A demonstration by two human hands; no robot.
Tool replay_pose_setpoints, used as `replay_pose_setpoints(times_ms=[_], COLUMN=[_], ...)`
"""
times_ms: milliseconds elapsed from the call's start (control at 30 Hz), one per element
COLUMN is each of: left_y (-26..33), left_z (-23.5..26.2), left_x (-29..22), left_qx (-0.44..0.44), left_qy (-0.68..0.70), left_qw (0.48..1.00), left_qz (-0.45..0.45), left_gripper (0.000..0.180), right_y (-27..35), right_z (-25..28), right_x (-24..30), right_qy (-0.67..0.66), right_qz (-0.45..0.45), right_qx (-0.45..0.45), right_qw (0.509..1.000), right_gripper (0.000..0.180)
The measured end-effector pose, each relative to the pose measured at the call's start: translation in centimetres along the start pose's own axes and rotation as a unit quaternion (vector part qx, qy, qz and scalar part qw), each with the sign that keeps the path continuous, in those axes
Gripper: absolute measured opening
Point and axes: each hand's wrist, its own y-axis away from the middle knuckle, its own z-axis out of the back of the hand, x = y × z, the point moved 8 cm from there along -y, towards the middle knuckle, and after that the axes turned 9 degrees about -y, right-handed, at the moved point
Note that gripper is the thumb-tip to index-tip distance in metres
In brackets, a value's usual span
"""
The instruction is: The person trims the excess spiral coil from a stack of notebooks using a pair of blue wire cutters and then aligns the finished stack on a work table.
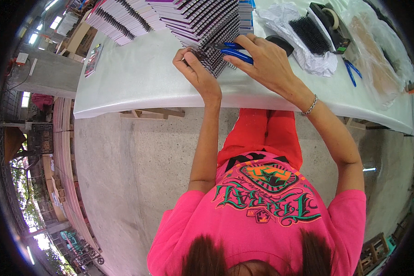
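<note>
Blue pliers (pixel 239 56) pinched by right hand (pixel 267 60), left hand (pixel 198 76) at stacked spiral notebooks (pixel 200 18), its fingers curled, what they hold unclear

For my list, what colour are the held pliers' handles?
Blue handles, clearest in the head view.

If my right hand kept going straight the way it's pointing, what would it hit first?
Probably the dark coils of the stacked notebooks, met by the blue pliers your right hand holds; they may already touch, depth being unclear.

Grey concrete floor (pixel 165 156), white-covered table (pixel 129 83), bright windows (pixel 56 22) at upper left
</note>
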Motion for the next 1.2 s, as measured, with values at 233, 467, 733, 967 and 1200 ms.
replay_pose_setpoints(times_ms=[233,467,733,967,1200], left_y=[-0.1,0.1,0.4,0.4,0.8], left_z=[0.0,-0.1,-0.3,-0.1,-0.4], left_x=[0.7,0.4,0.7,1.0,0.9], left_qx=[-0.004,0.035,0.049,0.029,0.035], left_qy=[0.077,-0.004,-0.027,0.021,0.021], left_qw=[0.996,0.999,0.998,0.999,0.999], left_qz=[0.04,-0.039,-0.028,0.002,-0.008], left_gripper=[0.04,0.038,0.031,0.036,0.035], right_y=[0.0,-0.3,-0.5,0.6,0.6], right_z=[-0.7,-0.8,-1.2,-0.4,-0.5], right_x=[0.0,0.4,0.2,-0.9,-0.7], right_qy=[0.038,0.037,0.011,0.0,0.042], right_qz=[0.034,0.057,0.041,0.008,0.062], right_qx=[-0.033,-0.05,-0.006,-0.05,-0.066], right_qw=[0.998,0.996,0.999,0.999,0.995], right_gripper=[0.051,0.05,0.041,0.044,0.047])
